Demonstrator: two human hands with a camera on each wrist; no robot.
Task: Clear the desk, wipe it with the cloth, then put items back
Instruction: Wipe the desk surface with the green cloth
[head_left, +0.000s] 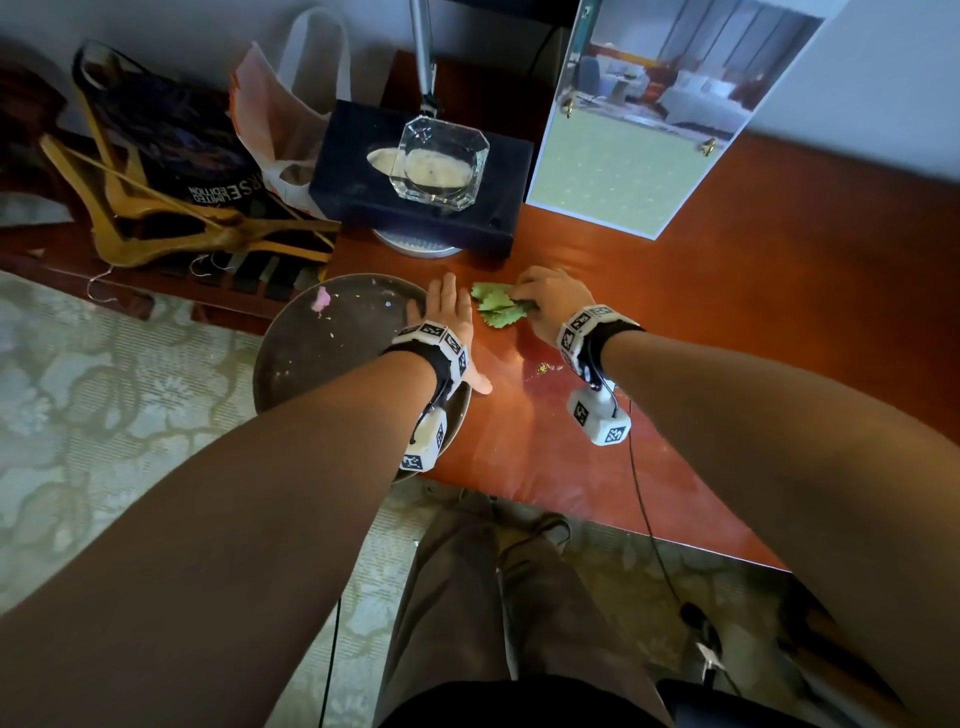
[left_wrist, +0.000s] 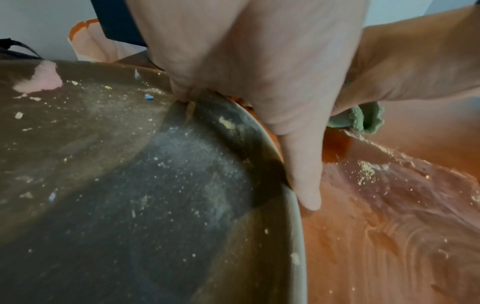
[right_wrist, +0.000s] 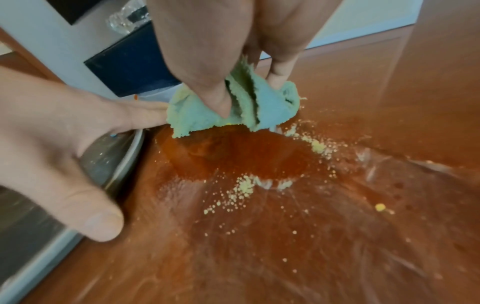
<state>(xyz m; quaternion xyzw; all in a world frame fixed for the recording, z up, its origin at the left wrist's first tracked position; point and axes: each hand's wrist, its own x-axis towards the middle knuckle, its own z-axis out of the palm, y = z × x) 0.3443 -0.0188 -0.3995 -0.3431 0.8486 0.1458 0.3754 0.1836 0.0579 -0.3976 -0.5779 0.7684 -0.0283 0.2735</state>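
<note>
Crumpled green scallop-edged cloth (head_left: 500, 306) lies on the glossy red-brown wooden desk (head_left: 727, 322) near its left edge, bunched under the right hand (head_left: 550, 304), whose fingers curl over it and hide its right part in the head view. Just left of it the left hand (head_left: 449, 325) lies flat with fingers straight and together, across the rim of a round dark metal tray (head_left: 332, 343) that overhangs the desk's left edge; a pink scrap and pale bits lie in the tray. Farther back a clear faceted glass ashtray (head_left: 441, 163) sits on a dark navy box (head_left: 363, 171), with a tilted picture board (head_left: 639, 135) to the right and wooden hangers (head_left: 171, 218) and bags to the left. From the left wrist, the left hand (left_wrist: 259, 67) fills the top, its thumb pointing down beside the tray rim (left_wrist: 293, 205); only a corner of the cloth (left_wrist: 363, 120) shows beneath the right hand (left_wrist: 415, 67). From the right wrist, the right hand's thumb and fingers (right_wrist: 281, 74) pinch the cloth (right_wrist: 197, 117), and pale yellow crumbs (right_wrist: 241, 189) lie scattered on the smeared desk (right_wrist: 337, 257); the head view shows them only as a faint speck. The left hand (right_wrist: 52, 144) is blurred at the left, covering most of the tray (right_wrist: 114, 156).
</note>
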